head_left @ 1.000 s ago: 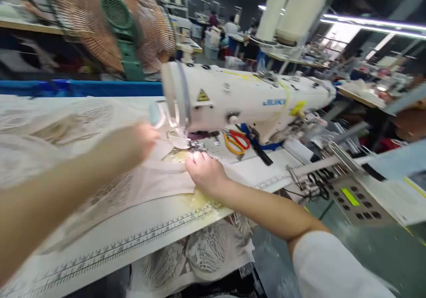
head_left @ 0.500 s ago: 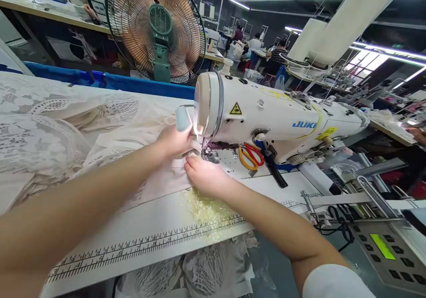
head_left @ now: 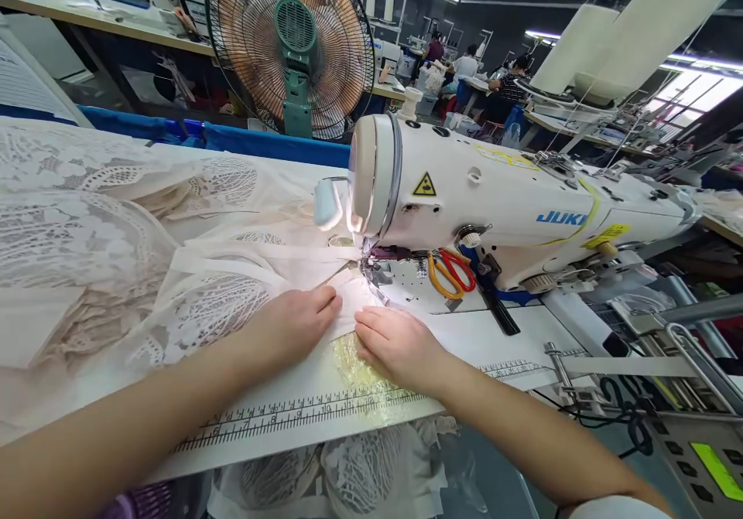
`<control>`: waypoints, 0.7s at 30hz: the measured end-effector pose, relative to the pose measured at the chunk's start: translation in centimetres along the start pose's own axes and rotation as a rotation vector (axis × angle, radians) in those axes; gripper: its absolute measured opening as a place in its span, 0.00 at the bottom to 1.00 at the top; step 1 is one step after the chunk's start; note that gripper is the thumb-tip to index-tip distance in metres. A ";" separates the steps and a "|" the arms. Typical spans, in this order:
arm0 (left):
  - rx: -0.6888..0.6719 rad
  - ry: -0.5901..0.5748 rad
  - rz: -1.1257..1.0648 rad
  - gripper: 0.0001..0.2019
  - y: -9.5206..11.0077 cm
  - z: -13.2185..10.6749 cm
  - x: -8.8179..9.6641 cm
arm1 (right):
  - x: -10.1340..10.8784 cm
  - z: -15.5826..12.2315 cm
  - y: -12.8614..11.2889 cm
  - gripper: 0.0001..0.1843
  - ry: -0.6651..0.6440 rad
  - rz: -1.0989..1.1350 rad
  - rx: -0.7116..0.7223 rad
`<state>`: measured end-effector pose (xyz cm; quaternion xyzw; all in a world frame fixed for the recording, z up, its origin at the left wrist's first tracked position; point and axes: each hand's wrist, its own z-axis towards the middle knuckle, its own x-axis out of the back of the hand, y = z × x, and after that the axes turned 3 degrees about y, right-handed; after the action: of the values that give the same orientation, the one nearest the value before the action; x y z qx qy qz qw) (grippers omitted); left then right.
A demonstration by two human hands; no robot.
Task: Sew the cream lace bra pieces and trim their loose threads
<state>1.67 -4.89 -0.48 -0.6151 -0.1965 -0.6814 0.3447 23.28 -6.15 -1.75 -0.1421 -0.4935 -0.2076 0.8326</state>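
Observation:
A pale fabric piece with lace panels (head_left: pixel 224 310) lies on the sewing table, its narrow end under the presser foot (head_left: pixel 370 268) of a white sewing machine (head_left: pixel 470 186). My left hand (head_left: pixel 296 322) is closed on the near edge of this fabric, left of the foot, fingers pressed together. Just in front of the foot, my right hand (head_left: pixel 400 345) pinches the fabric's right end, with its fingertips partly hidden. Beneath and beside the right hand is a yellowish, glossy patch (head_left: pixel 351 360) on the table. A light strip of fabric (head_left: pixel 290 251) runs from the left to the needle area.
Red-and-orange-handled scissors (head_left: pixel 453 273) lie behind the foot, beside a black-handled tool (head_left: pixel 500 310). More lace pieces (head_left: pixel 87 233) are heaped at the left. A printed ruler (head_left: pixel 302 413) follows the front edge. A large fan (head_left: pixel 296 47) stands behind; people sit at machines farther back.
My left hand has come down from beside the needle toward the table's front. My right hand has shifted slightly nearer and to the right. The view has turned a little left.

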 end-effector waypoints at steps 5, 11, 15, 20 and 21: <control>0.056 0.042 -0.024 0.17 0.7 0.9 0.1 | 0.4 -0.4 0.8 0.11 0.002 0.049 -0.018; -0.091 0.134 -0.102 0.17 -1.8 2.7 -1.0 | 0.5 -0.7 0.6 0.11 0.038 0.073 -0.018; -0.097 0.164 -0.228 0.20 -2.8 3.5 -1.8 | 0.6 -0.7 0.7 0.11 0.043 0.087 -0.030; -0.044 0.095 -0.246 0.20 -2.7 4.4 -1.8 | 0.6 -0.6 0.9 0.11 0.040 0.077 -0.056; -0.041 0.100 -0.233 0.20 -2.6 4.5 -1.8 | 0.6 -0.5 0.9 0.11 0.036 0.074 -0.062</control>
<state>2.99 0.47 -1.05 -0.5604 -0.2354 -0.7504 0.2598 24.38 -5.73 -1.52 -0.1825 -0.4660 -0.1943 0.8437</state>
